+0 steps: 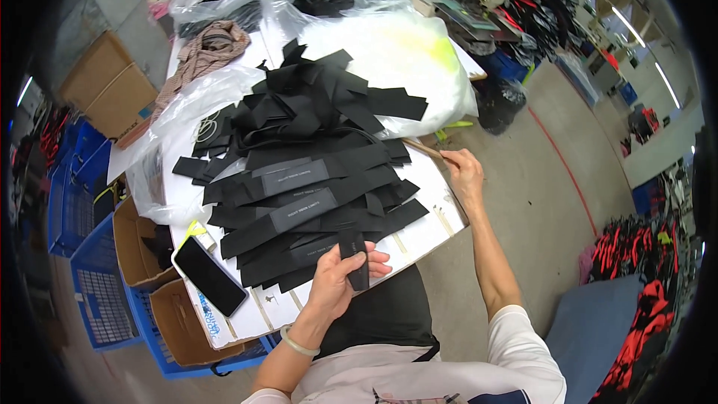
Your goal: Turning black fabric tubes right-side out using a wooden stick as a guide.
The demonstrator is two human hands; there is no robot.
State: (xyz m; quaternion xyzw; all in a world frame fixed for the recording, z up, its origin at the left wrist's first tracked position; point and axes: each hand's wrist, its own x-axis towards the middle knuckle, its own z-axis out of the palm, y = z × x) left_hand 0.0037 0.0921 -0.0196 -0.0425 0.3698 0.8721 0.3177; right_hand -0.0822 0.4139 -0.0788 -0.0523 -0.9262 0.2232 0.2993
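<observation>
My left hand (pixel 340 278) is closed on a folded black fabric strip (pixel 354 260), thumb on top, just over the table's near edge. Beneath and beyond it lie several long black fabric strips (pixel 303 213), overlapping in a fanned stack, some with a dark grey printed patch. A looser heap of black strips (pixel 307 101) rises behind them. My right hand (pixel 465 172) is at the right edge of the white table (pixel 447 218), its fingertips pinched by a thin brownish edge. What they hold, if anything, I cannot make out.
A black-screened phone (pixel 211 275) rests at the table's left front. A large white plastic bag (pixel 404 60) bulges behind the strips. Cardboard boxes (pixel 183 322) and blue crates (pixel 101 292) stand to the left. Red and black garments (pixel 643 314) are piled at right, beyond the floor.
</observation>
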